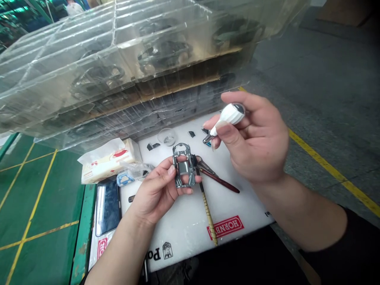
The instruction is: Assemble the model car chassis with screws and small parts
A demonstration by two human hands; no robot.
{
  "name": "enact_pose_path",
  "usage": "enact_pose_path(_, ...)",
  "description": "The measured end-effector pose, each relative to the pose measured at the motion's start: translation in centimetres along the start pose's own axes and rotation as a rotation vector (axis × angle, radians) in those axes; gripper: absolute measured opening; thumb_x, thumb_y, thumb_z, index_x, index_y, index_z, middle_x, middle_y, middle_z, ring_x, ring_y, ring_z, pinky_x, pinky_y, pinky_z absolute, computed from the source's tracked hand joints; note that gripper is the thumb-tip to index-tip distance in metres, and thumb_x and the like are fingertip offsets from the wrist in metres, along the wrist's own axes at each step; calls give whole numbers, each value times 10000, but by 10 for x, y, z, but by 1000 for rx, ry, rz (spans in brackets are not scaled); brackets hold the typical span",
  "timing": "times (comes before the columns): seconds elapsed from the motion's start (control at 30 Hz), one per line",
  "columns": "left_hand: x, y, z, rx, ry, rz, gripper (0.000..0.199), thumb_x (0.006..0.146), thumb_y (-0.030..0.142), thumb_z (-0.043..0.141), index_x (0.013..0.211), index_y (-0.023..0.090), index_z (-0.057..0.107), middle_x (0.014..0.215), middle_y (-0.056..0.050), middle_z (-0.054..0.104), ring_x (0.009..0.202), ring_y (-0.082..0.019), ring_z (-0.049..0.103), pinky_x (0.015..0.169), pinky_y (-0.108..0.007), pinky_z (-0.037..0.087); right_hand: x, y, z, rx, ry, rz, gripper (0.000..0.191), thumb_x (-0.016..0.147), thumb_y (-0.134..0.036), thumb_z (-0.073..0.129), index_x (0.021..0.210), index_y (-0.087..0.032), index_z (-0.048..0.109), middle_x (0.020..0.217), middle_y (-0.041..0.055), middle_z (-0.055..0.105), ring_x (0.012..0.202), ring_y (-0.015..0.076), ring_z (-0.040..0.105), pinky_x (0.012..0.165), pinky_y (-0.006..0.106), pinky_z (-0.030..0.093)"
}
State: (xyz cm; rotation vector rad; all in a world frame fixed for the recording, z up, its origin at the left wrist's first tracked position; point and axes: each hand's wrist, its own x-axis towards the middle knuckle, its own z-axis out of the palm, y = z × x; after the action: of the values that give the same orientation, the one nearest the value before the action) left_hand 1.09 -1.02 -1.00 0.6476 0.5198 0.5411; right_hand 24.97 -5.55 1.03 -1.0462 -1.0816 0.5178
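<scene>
The left hand (156,194) is curled half closed, thumb on top and fingers beneath, holding a model car body (184,166) just above the middle of a white foam board (187,233). The body is grey, glossy and open where the windows would be. It looks light and stiff but thin, so its slim pillars may be fragile and its smooth paint slippery and easy to scratch; the sides of the body look the safest place to grip. The right hand (252,138) is raised beside it, pinching a white-handled screwdriver (230,114) between thumb and fingers, with the metal tip pointing down and toward the body, not touching it.

Under the body lie one pair of tweezers (208,166), one dark red-handled tool (221,181) and one bamboo-handled tool (208,215). Farther up the board are one clear dish (167,136) and about three small dark parts (152,146). To the left are one phone (107,206) and one tissue packet (108,164). Beyond the board, a clear plastic tray (118,43) holds at least four dark model cars, hard to count through the plastic.
</scene>
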Motion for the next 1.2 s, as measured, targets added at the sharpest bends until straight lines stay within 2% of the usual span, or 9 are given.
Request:
enact_pose_path(0.13,2,1,-5,14,75,42,326,1040,276,917,1326,161,809,1192,-125,878,1100,-305,911,804,-299,767,5,1,2,21,-13,84,448,1041,-604,936,1356,-340,759,1065,26,835,864,240,814,743,405,741)
enact_pose_path(0.33,1,6,-6,3,138,143,274,1055,281,894,1300,181,822,1410,-143,847,1142,-323,906,802,-303,765,14,14,-1,154,-60,261,394,1030,-552,955,1239,-280,761,987,-1,810,723,159,729,682,333,685)
enact_pose_path(0.5,-2,10,-4,-14,132,192,265,1050,273,894,1287,177,824,1382,-143,854,1123,-322,910,792,-300,756,22,21,-11,-84,-181,343,260,1006,-388,911,1162,-249,756,906,-5,780,769,199,765,723,368,649)
enact_pose_path(0.67,-3,13,-4,-21,121,217,259,1051,263,889,1282,173,814,1433,-162,840,1092,-305,912,789,-298,750,26,20,-20,-779,-437,279,45,969,-235,803,998,-263,783,778,-11,715,680,213,638,649,375,459)
enact_pose_path(0.77,-4,14,-5,-30,111,221,253,1056,253,878,1286,178,808,1405,-159,849,1099,-311,913,782,-295,748,25,25,-21,-990,-611,206,103,968,-158,738,1005,-252,759,937,30,776,762,226,664,724,386,478)
enact_pose_path(0.87,-5,14,-4,-28,107,237,251,1063,255,866,1296,185,804,1343,-147,860,1130,-332,911,776,-295,744,23,33,-22,-1071,-745,132,139,972,-115,693,1019,-241,724,1124,79,789,941,266,725,835,400,519)
enact_pose_path(1.0,-6,16,-3,-30,106,266,217,1072,241,851,1277,185,805,1252,-126,869,1122,-326,912,775,-283,739,22,37,-26,-1174,-881,115,137,1003,-113,659,975,-243,696,1098,90,785,1060,323,738,858,433,517)
enact_pose_path(1.07,-6,17,-3,-35,111,277,219,1067,237,855,1273,181,804,1233,-125,869,1111,-325,914,778,-285,741,21,36,-26,-1198,-880,97,130,1026,-140,669,960,-243,711,1070,93,787,1063,337,737,870,451,522)
enact_pose_path(1.2,-7,18,-3,-41,121,288,241,1056,245,874,1275,175,801,1254,-134,866,1115,-330,913,784,-291,744,11,32,-14,-1057,-756,8,104,1116,-294,729,1053,-240,792,1120,96,785,1076,325,734,925,459,546)
